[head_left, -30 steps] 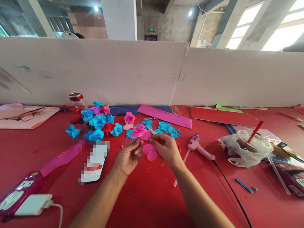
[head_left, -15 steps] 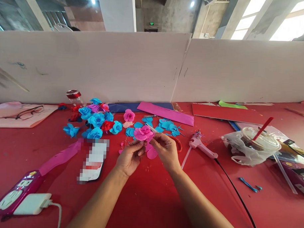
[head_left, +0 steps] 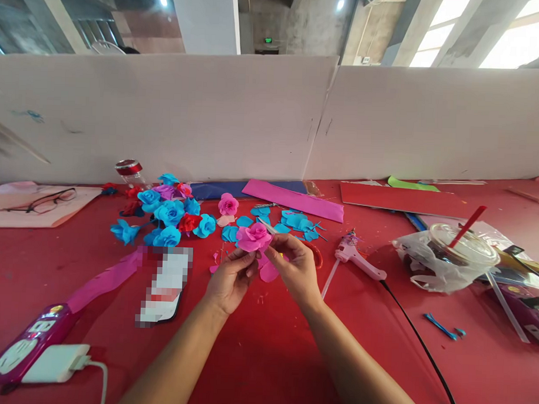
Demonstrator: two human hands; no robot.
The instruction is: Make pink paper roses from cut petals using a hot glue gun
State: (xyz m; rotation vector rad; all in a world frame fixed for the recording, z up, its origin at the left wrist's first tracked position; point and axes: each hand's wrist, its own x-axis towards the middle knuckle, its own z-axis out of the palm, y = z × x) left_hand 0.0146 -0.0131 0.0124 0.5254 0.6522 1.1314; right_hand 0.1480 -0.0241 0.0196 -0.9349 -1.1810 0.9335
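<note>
A pink paper flower (head_left: 253, 237) is held up between my two hands over the middle of the red table (head_left: 255, 355). My left hand (head_left: 231, 280) pinches it from below, fingers closed around its base. At its right edge, the thumb and fingers of my right hand (head_left: 296, 265) are closed on a petal. Loose pink petals (head_left: 268, 269) lie under the hands, and blue petals (head_left: 299, 221) are scattered just behind. Scissors, with a red handle (head_left: 315, 255) showing, are partly hidden by my right hand. A finished pink flower (head_left: 228, 204) lies behind my left hand.
Blue, red and purple paper flowers (head_left: 169, 213) are bunched at left, near a phone (head_left: 167, 287) and a power strip (head_left: 30, 341). To the right are a pink glue gun (head_left: 360, 261) with its black cord and a bagged drink cup (head_left: 448, 255). A white partition (head_left: 166, 116) stands behind.
Both hands keep hold of the pink flower in nearly the same place. The fingers of my right hand have shifted slightly at its edge.
</note>
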